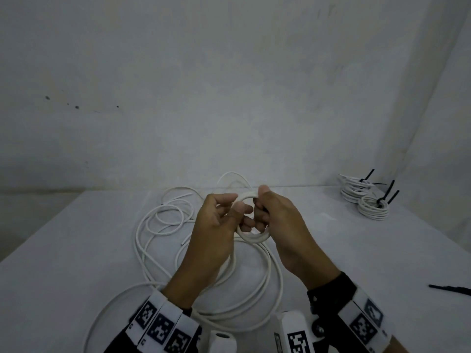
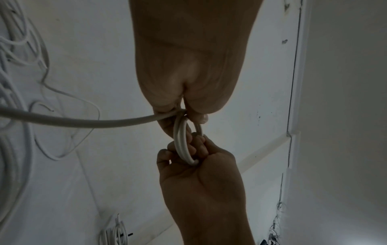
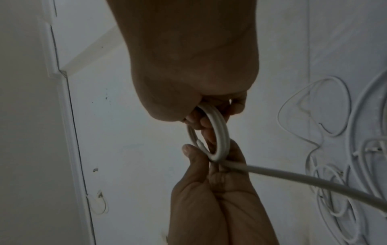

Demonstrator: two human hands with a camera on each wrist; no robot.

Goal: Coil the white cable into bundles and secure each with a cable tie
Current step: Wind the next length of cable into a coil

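A small coil of white cable hangs above the table between both hands. My left hand pinches its left side with thumb and curled fingers. My right hand grips its right side, fingers hooked through the ring. In the left wrist view the coil shows several turns, with the left hand above and the right hand below. The right wrist view shows the coil and a cable tail running off to the loose cable on the table.
Two finished bundles with black ties lie at the back right of the white table. A loose black cable tie lies at the right edge. Loose cable loops spread across the table's middle and near edge. A wall stands close behind.
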